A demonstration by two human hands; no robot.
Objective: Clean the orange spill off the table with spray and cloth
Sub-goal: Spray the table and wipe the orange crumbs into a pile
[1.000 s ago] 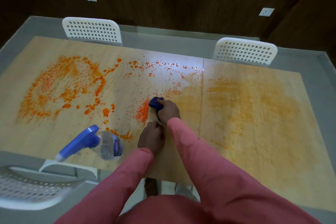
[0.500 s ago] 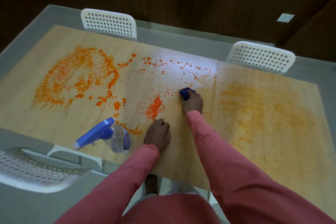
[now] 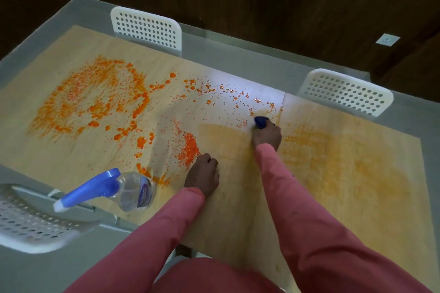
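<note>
A blue cloth [image 3: 261, 122] is gripped by the right hand [image 3: 267, 136] on the surface [image 3: 333, 162]; the left hand [image 3: 202, 176] is rested there, curled and empty.

Blue cloth [image 3: 261, 122] — right hand [image 3: 267, 136] — orange spill [image 3: 95, 100]

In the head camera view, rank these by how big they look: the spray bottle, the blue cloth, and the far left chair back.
1. Spray bottle, though it sits nearest the camera, so this is unsure.
2. Far left chair back.
3. Blue cloth, mostly hidden in the right hand.
</note>
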